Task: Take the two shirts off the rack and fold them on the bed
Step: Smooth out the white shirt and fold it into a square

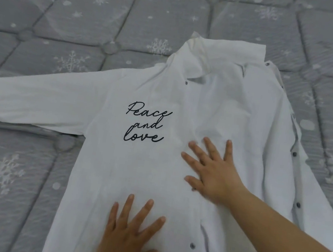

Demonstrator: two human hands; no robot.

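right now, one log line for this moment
stage: smoothing | white shirt: flat on bed | left hand: pressing shirt | right hand: pressing shirt | fold: not started

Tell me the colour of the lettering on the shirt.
Black script lettering on the white shirt, clearest in the head view.

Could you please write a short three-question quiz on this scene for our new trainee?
1. True or false: both hands lie flat, fingers spread, on the shirt.
2. Which sleeve is stretched out on the bed? A) the one toward the left hand B) the one toward the right hand C) neither
3. Fill in: the script on the shirt reads "Peace and ____".

Key: 1 true; 2 A, that sleeve runs out to the picture's left edge; 3 love.
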